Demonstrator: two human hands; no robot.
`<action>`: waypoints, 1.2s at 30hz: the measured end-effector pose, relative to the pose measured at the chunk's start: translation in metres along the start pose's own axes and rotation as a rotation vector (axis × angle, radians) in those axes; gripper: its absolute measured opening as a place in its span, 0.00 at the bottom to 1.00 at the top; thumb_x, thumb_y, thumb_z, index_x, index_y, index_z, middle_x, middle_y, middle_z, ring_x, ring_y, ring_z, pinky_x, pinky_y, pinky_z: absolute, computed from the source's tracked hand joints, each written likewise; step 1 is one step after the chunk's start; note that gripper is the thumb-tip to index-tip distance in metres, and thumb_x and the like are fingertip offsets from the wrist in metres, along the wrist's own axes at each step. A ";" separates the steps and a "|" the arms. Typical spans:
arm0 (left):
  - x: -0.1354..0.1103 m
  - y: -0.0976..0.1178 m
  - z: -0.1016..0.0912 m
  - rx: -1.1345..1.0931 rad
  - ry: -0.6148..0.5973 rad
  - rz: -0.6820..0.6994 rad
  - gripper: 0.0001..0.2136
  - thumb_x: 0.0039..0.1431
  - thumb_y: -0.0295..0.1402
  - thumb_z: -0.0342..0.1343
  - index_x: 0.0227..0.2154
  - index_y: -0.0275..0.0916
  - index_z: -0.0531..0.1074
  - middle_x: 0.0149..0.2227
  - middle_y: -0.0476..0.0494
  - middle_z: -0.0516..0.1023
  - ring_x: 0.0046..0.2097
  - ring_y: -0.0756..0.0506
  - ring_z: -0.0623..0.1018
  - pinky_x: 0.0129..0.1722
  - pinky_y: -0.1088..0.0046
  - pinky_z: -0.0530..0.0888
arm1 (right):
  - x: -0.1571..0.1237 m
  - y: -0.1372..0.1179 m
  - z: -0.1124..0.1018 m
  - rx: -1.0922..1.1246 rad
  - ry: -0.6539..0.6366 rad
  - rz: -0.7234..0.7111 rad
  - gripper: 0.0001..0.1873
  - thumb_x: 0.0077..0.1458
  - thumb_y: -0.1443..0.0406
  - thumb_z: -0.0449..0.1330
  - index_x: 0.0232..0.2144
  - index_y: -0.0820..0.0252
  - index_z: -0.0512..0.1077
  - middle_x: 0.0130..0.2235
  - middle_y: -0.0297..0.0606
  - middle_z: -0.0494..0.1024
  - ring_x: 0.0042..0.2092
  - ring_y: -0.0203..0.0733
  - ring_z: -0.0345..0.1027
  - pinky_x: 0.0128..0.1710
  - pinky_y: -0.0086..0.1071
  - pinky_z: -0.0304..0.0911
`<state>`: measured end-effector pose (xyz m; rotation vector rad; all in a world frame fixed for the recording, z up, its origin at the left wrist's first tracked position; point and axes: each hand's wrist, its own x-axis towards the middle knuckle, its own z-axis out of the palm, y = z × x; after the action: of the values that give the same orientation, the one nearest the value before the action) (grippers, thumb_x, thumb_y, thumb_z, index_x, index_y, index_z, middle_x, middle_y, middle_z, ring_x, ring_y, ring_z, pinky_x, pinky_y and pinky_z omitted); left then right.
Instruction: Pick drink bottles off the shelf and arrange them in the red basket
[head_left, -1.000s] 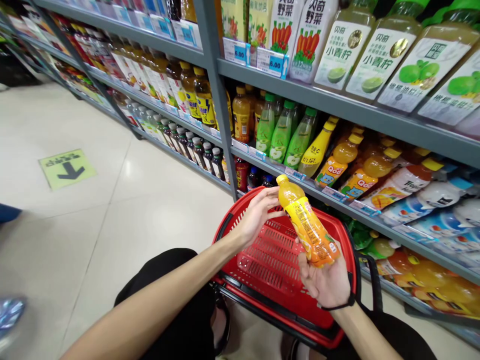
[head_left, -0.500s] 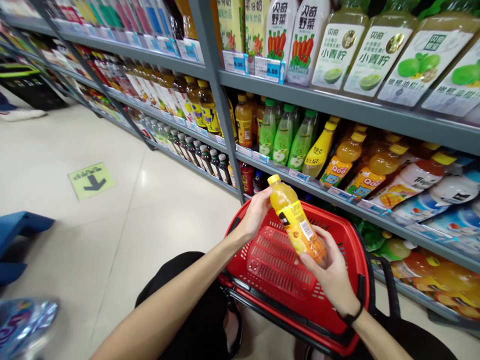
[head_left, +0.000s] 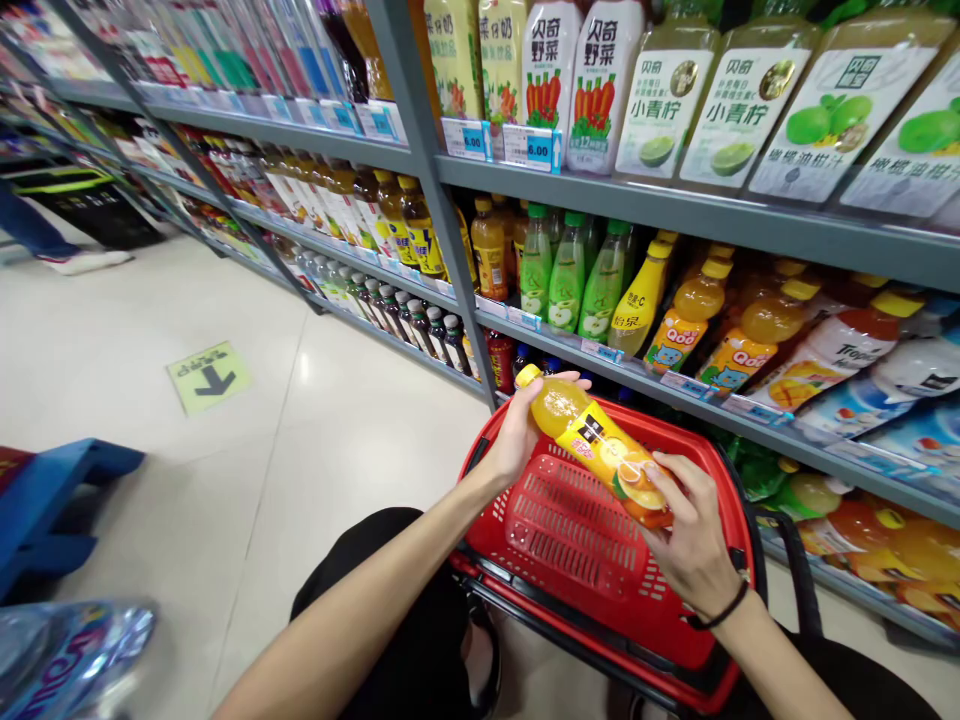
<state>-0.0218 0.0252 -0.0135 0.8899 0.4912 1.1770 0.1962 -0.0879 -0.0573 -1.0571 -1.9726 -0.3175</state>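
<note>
An orange juice bottle (head_left: 592, 445) with a yellow cap and yellow label lies tilted between both hands, cap end to the upper left. My left hand (head_left: 525, 425) wraps the neck and shoulder of the bottle. My right hand (head_left: 694, 540), with a black band at the wrist, grips the bottle's base. The bottle hangs just over a red plastic shopping basket (head_left: 720, 470), which holds nothing that I can see.
Grey shelves (head_left: 660, 215) full of drink bottles run along the right and back. A blue step stool (head_left: 52, 490) stands at the left on the tiled floor, by a green arrow sticker (head_left: 210, 377). A wrapped bottle pack (head_left: 67, 655) lies bottom left. Another person's leg (head_left: 37, 235) shows far left.
The bottle has tipped flatter and turned in my hands, its label face now different. My left hand moved from the cap to the neck. My view has shifted left and down.
</note>
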 end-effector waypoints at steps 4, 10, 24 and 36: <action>0.000 0.006 0.001 -0.003 0.016 0.018 0.29 0.56 0.55 0.61 0.47 0.32 0.79 0.54 0.32 0.81 0.60 0.32 0.77 0.62 0.57 0.70 | 0.004 -0.014 0.007 0.254 0.041 0.377 0.33 0.62 0.65 0.68 0.65 0.50 0.62 0.59 0.47 0.71 0.61 0.54 0.69 0.61 0.54 0.69; 0.004 0.005 -0.005 0.057 0.025 0.086 0.22 0.58 0.49 0.64 0.44 0.33 0.78 0.51 0.35 0.82 0.58 0.34 0.78 0.60 0.59 0.72 | 0.014 -0.033 0.006 1.002 -0.048 1.009 0.31 0.61 0.53 0.68 0.62 0.52 0.65 0.59 0.46 0.76 0.49 0.49 0.79 0.49 0.44 0.77; 0.005 0.004 -0.019 0.433 0.100 -0.038 0.31 0.51 0.53 0.71 0.51 0.37 0.73 0.49 0.39 0.82 0.44 0.42 0.82 0.35 0.74 0.78 | 0.024 -0.024 -0.001 0.922 -0.437 0.931 0.31 0.65 0.49 0.61 0.64 0.53 0.60 0.56 0.47 0.77 0.45 0.48 0.79 0.35 0.37 0.77; 0.054 -0.132 -0.071 1.639 0.030 -0.259 0.28 0.44 0.38 0.76 0.48 0.36 0.74 0.42 0.37 0.83 0.48 0.35 0.83 0.48 0.65 0.77 | 0.027 0.038 -0.017 -0.153 -1.342 0.753 0.21 0.68 0.64 0.55 0.55 0.74 0.77 0.55 0.65 0.79 0.59 0.61 0.75 0.56 0.47 0.70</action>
<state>0.0207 0.0846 -0.1554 2.0658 1.6149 0.3279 0.2280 -0.0593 -0.0316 -2.3756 -2.3519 0.8973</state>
